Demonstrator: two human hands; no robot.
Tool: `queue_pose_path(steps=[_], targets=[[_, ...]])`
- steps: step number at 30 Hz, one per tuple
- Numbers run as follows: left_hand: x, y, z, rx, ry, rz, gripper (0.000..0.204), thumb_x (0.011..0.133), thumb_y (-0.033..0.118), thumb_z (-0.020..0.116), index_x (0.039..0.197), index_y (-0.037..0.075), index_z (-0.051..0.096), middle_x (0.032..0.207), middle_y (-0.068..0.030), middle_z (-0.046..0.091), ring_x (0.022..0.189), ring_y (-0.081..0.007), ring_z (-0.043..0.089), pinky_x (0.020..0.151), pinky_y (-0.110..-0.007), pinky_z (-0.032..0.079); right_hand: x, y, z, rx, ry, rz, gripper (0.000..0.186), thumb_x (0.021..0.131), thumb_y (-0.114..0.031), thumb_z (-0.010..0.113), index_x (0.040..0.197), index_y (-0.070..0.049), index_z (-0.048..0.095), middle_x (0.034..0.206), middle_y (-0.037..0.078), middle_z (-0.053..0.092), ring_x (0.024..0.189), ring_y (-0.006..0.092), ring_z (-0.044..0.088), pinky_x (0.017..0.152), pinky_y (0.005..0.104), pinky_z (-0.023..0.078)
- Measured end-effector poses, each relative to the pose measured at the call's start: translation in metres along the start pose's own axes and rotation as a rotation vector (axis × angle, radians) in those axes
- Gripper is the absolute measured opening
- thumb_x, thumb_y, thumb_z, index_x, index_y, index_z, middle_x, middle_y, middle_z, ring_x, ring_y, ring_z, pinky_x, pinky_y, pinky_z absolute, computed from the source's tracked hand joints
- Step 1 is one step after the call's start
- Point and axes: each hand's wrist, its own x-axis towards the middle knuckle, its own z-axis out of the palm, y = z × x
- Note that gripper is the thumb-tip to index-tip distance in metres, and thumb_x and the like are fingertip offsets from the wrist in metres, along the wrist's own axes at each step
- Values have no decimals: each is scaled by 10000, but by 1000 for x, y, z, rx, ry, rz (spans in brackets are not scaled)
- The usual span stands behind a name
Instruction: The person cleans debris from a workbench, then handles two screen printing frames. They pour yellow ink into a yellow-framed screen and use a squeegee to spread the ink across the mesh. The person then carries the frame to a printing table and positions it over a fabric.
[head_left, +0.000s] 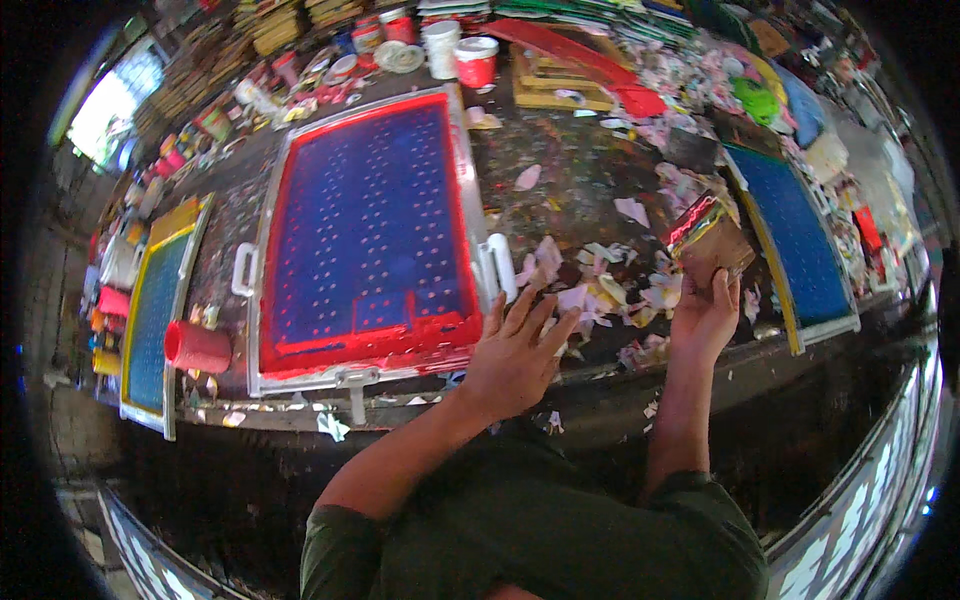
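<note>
A screen printing frame (375, 220) with blue mesh, small pale dots and a red ink border lies in front of me, left of centre. Just off its lower right corner is my left hand (515, 365), fingers spread, holding nothing. The white handle (497, 265) on the frame's right side sits just beyond those fingertips. Over on the right, my right hand (708, 305) grips a brown squeegee (715, 248) by its lower end. Red and yellow ink streaks its far edge. Part of the squeegee is hidden by my fingers.
Scraps of stained paper (605, 285) litter the table between my hands. Another blue screen (795, 235) stands at the right, a smaller one (155, 310) at the left. A red cup (197, 346) lies beside the large frame. Ink tubs (476, 62) line the back.
</note>
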Motion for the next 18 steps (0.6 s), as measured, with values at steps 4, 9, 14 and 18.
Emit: queue_pose_path(steps=[4, 9, 14, 18], targets=[[43, 8, 41, 171, -100, 43, 756, 912, 229, 704, 1616, 116, 452, 1583, -245, 488, 1539, -468, 358, 1260, -657, 243, -12, -40, -41, -57, 85, -56, 450, 1062, -104, 632, 1497, -43, 533, 1456, 113, 615, 1314, 277, 616, 1114, 467, 512], [70, -5, 78, 440, -219, 61, 599, 894, 189, 672, 1473, 59, 595, 1350, -204, 633, 1375, -414, 525, 1244, -621, 273, -35, -94, -88, -123, 261, -145, 447, 1063, -101, 630, 1493, -22, 533, 1450, 122, 617, 1320, 291, 616, 1110, 494, 518], [95, -30, 77, 361, -322, 218, 399, 870, 173, 686, 1250, 54, 719, 1169, -157, 680, 1222, -361, 608, 1139, -618, 372, -57, -132, -116, -136, 299, -244, 388, 1051, -34, 631, 1432, 20, 579, 1374, 131, 673, 1244, 273, 667, 1080, 456, 546], [76, -33, 45, 310, -213, 436, 359, 873, 206, 690, 1188, 45, 748, 1109, -137, 700, 1151, -367, 660, 1187, -609, 342, -72, -150, -127, -133, 292, -297, 395, 1046, -30, 635, 1431, 34, 576, 1373, 135, 676, 1221, 263, 682, 1064, 448, 560]])
